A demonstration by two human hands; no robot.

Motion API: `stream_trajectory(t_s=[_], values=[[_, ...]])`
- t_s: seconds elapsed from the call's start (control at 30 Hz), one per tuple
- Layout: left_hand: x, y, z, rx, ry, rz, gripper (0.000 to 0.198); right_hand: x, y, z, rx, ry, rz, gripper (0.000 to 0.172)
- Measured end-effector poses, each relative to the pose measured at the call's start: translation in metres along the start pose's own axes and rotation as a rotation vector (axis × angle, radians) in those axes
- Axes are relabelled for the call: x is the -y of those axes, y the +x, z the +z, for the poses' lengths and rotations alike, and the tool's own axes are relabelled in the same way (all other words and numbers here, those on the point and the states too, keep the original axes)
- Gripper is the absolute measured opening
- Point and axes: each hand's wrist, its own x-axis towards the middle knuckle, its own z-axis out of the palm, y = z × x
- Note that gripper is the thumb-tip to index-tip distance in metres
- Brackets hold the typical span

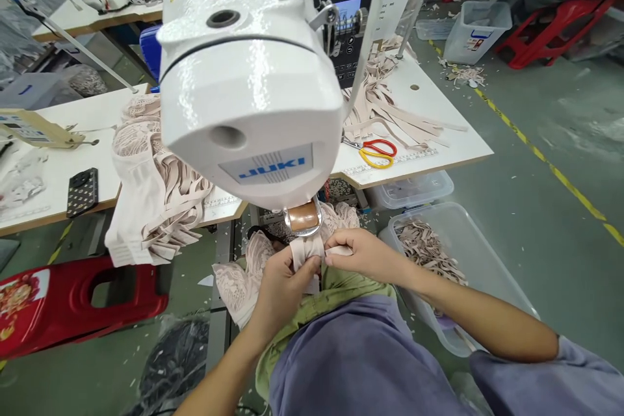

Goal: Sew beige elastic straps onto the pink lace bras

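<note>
Below the head of a white sewing machine (253, 110), my left hand (287, 283) is closed on a beige lace bra (307, 250), thumb pressed on its band near the machine's front end. My right hand (358, 253) pinches the end of a beige strap (341, 250) just to the right. Lace cups (244, 273) of the bra hang down to the left of my left hand. Part of the cloth runs under the machine, where the machine and my fingers hide it.
Bras and straps (156, 182) are heaped left of the machine. Loose straps (385, 104) and red-and-yellow-handled scissors (375, 153) lie on the right tabletop. A clear bin (487, 273) with strap pieces stands at my right, a red stool (82, 302) at left. A phone (82, 192) lies on the left table.
</note>
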Motion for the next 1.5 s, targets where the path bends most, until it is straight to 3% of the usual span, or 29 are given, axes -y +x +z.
stream_trajectory(t_s=[0.17,0.3,0.4,0.53,0.67,0.73,0.8,0.87,0.97,1.07,1.13,1.27,1.37,1.5], values=[[0.006,-0.001,0.007,-0.106,-0.076,-0.023,0.025,-0.003,-0.004,0.008,0.001,0.266,0.082,0.016],[0.006,0.0,0.016,-0.215,-0.148,-0.049,0.025,0.003,-0.007,0.008,-0.133,-0.026,-0.054,0.015],[0.008,-0.001,0.018,-0.224,-0.229,-0.069,0.032,0.003,-0.007,0.003,-0.175,-0.216,-0.181,0.015],[0.029,-0.013,0.019,-0.215,-0.456,0.02,0.064,0.008,-0.004,-0.014,-0.027,0.013,-0.05,0.013],[0.046,-0.028,0.023,-0.156,-0.599,0.122,0.096,0.037,0.005,-0.03,0.203,0.269,0.084,0.019],[0.046,-0.03,0.019,-0.122,-0.462,0.195,0.093,0.054,0.013,-0.034,0.352,0.213,0.039,0.019],[0.043,-0.027,0.009,-0.161,-0.296,0.363,0.082,0.067,0.022,-0.036,0.403,0.005,-0.077,0.013],[0.04,-0.02,-0.006,-0.216,-0.131,0.524,0.07,0.074,0.033,-0.038,0.315,-0.273,-0.208,0.008],[0.036,-0.005,-0.027,-0.218,0.27,0.688,0.06,0.075,0.049,-0.04,0.154,-0.571,-0.31,0.016],[0.035,0.013,-0.039,-0.173,0.714,0.871,0.054,0.074,0.057,-0.041,0.136,-0.675,-0.345,0.019],[0.034,0.024,-0.045,-0.127,0.875,0.919,0.048,0.077,0.058,-0.04,0.145,-0.708,-0.343,0.022],[0.032,0.036,-0.052,-0.026,0.964,0.888,0.04,0.082,0.057,-0.04,0.141,-0.752,-0.307,0.023],[0.03,0.037,-0.052,-0.032,0.917,0.897,0.049,0.07,0.053,-0.041,0.131,-0.68,-0.315,0.013],[0.025,0.029,-0.043,-0.082,0.871,0.856,0.059,0.034,0.043,-0.038,-0.109,-0.595,-0.476,0.019]])
